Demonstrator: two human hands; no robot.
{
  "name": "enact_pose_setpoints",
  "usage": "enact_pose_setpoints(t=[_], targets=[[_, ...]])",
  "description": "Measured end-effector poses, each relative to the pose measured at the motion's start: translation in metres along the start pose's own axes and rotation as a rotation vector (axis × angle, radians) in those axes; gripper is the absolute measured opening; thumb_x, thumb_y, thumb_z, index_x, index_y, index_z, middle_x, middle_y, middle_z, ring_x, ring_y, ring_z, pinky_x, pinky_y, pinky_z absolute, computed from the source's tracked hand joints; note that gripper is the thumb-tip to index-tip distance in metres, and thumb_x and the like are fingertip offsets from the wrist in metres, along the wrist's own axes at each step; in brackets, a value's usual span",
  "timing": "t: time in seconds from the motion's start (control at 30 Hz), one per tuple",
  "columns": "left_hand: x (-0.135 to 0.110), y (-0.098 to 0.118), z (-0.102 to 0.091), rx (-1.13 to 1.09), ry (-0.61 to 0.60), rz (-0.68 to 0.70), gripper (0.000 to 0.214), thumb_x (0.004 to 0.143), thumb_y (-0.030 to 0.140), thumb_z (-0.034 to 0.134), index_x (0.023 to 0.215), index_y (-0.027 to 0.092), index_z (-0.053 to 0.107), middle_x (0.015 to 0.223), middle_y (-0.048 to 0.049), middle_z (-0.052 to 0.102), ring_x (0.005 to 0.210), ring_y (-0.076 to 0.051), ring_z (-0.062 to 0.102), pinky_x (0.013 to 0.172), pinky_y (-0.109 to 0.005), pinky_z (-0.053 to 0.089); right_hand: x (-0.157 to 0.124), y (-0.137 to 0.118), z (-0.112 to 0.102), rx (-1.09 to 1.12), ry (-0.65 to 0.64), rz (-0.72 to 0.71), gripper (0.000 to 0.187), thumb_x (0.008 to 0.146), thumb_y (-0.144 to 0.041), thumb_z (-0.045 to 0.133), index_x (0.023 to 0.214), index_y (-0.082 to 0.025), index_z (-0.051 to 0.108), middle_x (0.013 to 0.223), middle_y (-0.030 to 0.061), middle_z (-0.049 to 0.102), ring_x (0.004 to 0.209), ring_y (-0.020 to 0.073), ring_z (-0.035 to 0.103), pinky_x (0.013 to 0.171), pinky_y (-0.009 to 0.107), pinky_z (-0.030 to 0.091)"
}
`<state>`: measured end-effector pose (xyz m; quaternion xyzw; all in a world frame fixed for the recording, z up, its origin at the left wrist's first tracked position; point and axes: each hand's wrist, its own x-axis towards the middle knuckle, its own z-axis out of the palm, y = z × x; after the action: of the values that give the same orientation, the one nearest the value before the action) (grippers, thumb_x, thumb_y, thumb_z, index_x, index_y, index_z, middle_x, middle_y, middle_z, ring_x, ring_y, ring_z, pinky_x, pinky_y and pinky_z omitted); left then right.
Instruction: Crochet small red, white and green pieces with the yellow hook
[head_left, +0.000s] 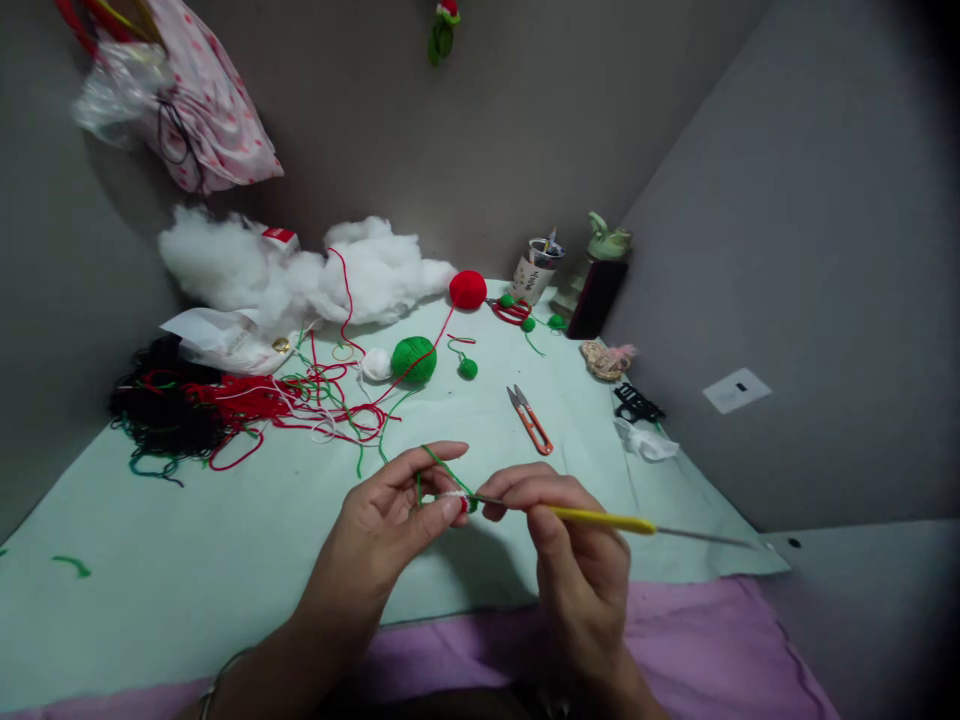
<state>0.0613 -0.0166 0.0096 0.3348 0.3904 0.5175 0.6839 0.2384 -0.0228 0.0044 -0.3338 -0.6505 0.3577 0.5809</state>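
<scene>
Above the surface [225, 540] near its front edge, the left hand [394, 515] pinches crochet [466, 503]; the right hand [574, 535] grips a hook [619, 521].

Left fingers [433, 524] partly hide the yarn piece [465, 504], its stitches too small to tell. The top edge crops the dotted bag [214, 115]; lettering on the cup [531, 280] blurs.

2 hands [382, 520] pinch close together, left index finger [429, 458] extended.
</scene>
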Motion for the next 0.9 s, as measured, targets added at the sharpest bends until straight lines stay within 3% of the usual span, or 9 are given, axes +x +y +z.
enact_pose_setpoints(t=[0.23,0.43,0.9], targets=[[0.002,-0.001,-0.001,0.060,0.036,0.058,0.032,0.083,0.028,0.088,0.115,0.032,0.081,0.082,0.0038,0.069,0.081,-0.012,0.063,0.078,-0.022,0.048,-0.005,-0.003,0.000,-0.600,-0.124,-0.398,0.020,0.104,-0.014,0.053,0.118,-0.020,0.066,0.109,0.0123,0.076,0.095,0.0199,0.072,0.075,0.031,0.062],[0.002,-0.001,-0.003,-0.030,-0.010,0.000,0.032,0.086,0.031,0.086,0.117,0.030,0.079,0.081,0.0036,0.068,0.080,-0.011,0.064,0.080,-0.023,0.049,-0.005,0.003,0.000,-0.429,-0.078,-0.332,0.024,0.109,-0.021,0.043,0.115,-0.020,0.067,0.105,0.0111,0.075,0.091,0.0196,0.073,0.074,0.034,0.063],[0.005,0.000,-0.001,-0.043,-0.038,-0.023,0.031,0.085,0.032,0.086,0.115,0.028,0.080,0.081,0.0023,0.068,0.079,-0.013,0.065,0.081,-0.027,0.049,-0.008,0.009,0.002,-0.175,-0.013,-0.244,0.023,0.108,-0.017,0.049,0.120,-0.021,0.068,0.108,0.0071,0.075,0.099,0.0179,0.070,0.083,0.034,0.059]])
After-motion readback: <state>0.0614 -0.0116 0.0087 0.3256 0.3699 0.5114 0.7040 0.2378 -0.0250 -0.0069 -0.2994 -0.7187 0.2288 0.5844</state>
